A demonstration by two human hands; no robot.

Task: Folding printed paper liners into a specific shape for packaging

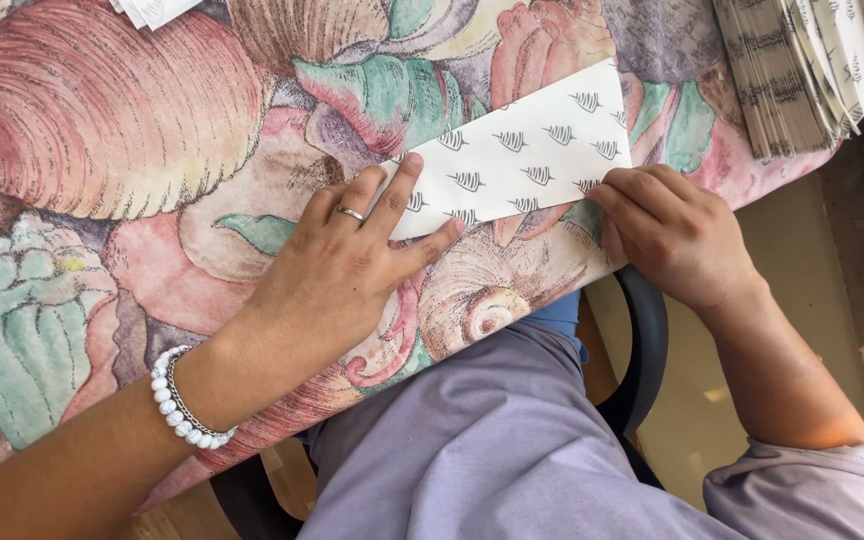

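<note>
Paper [512, 160] is pressed flat on the tablecloth [102, 130], centre frame. Left hand [347, 265] is spread on its lower-left corner; right hand [672, 230] is curled, pinching the right edge. Crease could be skewed if paper slides on cloth.

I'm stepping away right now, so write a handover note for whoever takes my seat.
Left hand: flat, fingers spread, pressing the left end of the patterned paper.
Right hand: fingertips pinching the paper's lower right edge.
The paper lies folded on the floral tablecloth at the table edge; a stack of like sheets sits top right.
Done: one fold made.
Left: the crease seems not fully pressed; the stack waits.
</note>
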